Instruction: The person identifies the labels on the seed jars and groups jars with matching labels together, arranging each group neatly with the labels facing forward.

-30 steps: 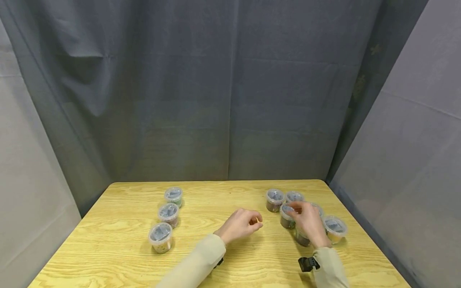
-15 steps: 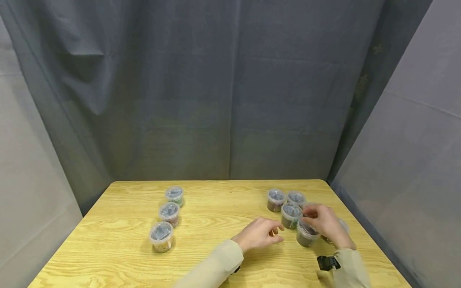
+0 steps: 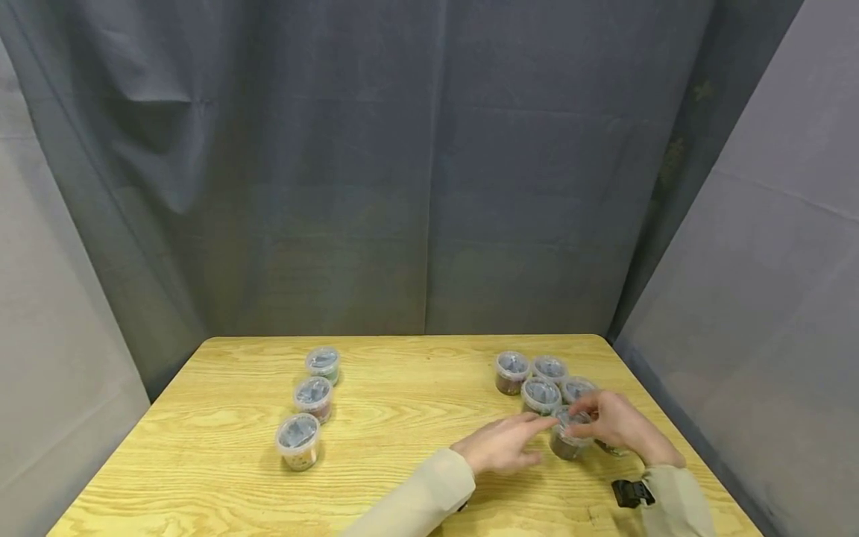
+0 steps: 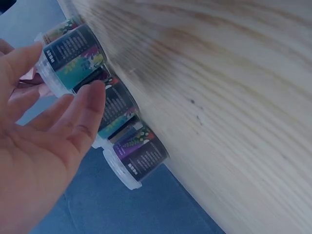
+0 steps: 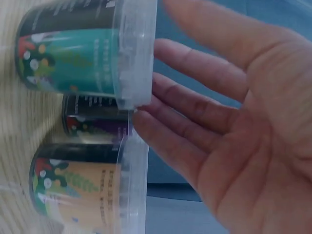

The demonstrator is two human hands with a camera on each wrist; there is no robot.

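Note:
Near the front of the right-hand cluster stands a clear-lidded tub (image 3: 567,445) with a dark and teal label. My left hand (image 3: 499,445) reaches to its left side, the fingers fairly straight. In the left wrist view a teal-labelled tub (image 4: 78,58) stands just beyond the fingers; contact is hard to tell. My right hand (image 3: 620,426) is at the same tub's right side, fingertips over its lid. The right wrist view has those fingers extended beside the lid of a teal-labelled tub (image 5: 68,61), with an orange-labelled tub (image 5: 80,190) below it.
Behind the front tub are several more lidded tubs, among them a back-left tub (image 3: 512,373) and a middle tub (image 3: 540,394). On the left, three tubs form a slanting row, the nearest one (image 3: 298,441) in front. A grey curtain (image 3: 335,186) hangs behind the wooden table (image 3: 396,388).
My left hand has moved right, up to the front tub. My right hand went from above the middle tub rightward and lower, to the front tub. The left row has stayed put.

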